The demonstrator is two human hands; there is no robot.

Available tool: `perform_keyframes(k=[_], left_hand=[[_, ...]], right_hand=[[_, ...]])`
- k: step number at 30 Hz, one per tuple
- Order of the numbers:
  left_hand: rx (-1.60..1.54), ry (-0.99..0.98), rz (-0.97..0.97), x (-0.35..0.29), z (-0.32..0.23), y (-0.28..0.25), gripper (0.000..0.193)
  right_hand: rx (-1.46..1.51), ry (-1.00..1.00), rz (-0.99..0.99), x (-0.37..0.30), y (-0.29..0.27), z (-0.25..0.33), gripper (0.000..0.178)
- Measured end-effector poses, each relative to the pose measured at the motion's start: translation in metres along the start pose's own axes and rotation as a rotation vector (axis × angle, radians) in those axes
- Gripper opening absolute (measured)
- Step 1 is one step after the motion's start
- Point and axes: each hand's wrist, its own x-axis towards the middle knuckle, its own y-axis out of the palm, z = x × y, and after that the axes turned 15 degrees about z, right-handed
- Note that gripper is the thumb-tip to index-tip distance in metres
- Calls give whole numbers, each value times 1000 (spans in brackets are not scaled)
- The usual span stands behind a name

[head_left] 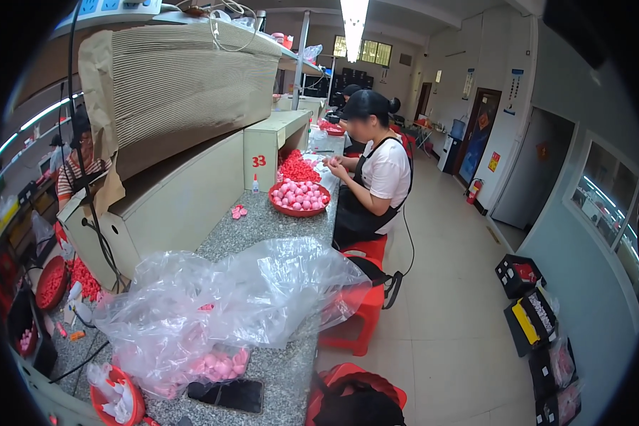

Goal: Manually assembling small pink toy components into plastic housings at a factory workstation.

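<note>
Neither of my hands shows in the head view. Nearest on the speckled stone worktop lies a large, crumpled clear plastic bag. Round pink pieces show at its near side. A dark phone rests flat just in front of them. To its left stands a small red basket with crumpled white material inside. Farther along the worktop, a shallow red basket is heaped with pink and white balls. Beside it are a small bottle, a few loose pink pieces and a pile of red pieces.
A seated co-worker in a dark apron holds something small and pink. Red stools line the bench; one nearby carries a black item. Stacked brown corrugated paper rises at the left. Black crates sit along the right wall.
</note>
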Motion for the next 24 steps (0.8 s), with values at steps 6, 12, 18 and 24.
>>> perform_keyframes(k=[6, 12, 18, 24], left_hand=[[-71, 46, -2, 34, 4, 17, 37], [-39, -11, 29, 18, -9, 3, 37], [-70, -38, 34, 3, -21, 6, 38], [-123, -48, -8, -47, -57, 10, 38]], right_hand=[[-672, -24, 53, -10, 0, 72, 20], [-487, -139, 27, -22, 10, 92, 21], [-787, 124, 79, -13, 13, 89, 23], [-814, 152, 159, -21, 21, 98, 24]])
